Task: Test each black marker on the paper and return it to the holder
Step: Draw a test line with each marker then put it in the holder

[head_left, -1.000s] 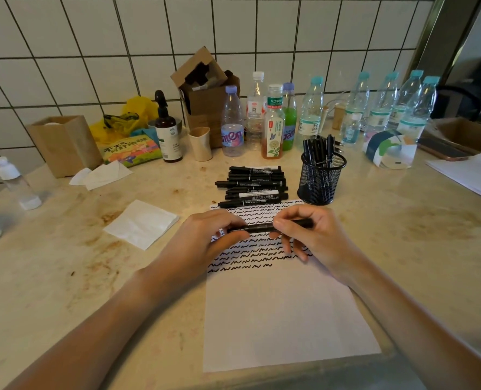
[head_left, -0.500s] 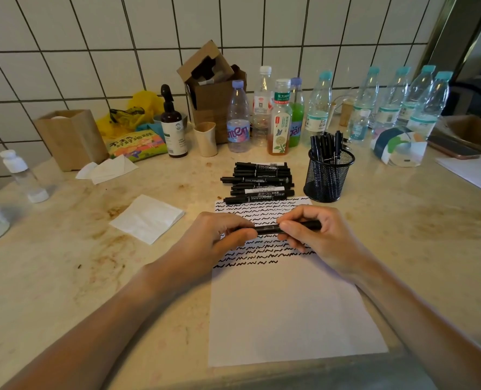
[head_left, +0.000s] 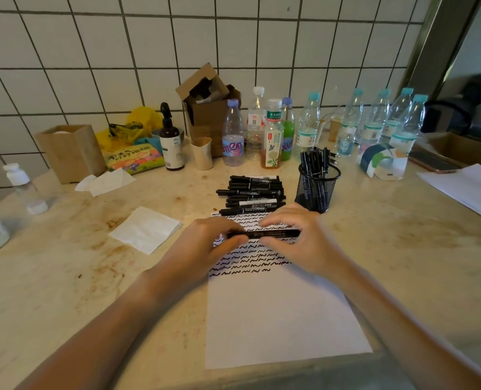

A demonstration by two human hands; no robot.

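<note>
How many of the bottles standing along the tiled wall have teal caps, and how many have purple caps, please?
Teal-capped bottles: 5
Purple-capped bottles: 2
Total: 7

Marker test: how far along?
Done: several markers stand in the mesh holder, and the paper carries rows of squiggles across its top part. In hand: left hand and right hand hold one marker level over the squiggles. Left: a pile of markers lies at the paper's far edge.
</note>
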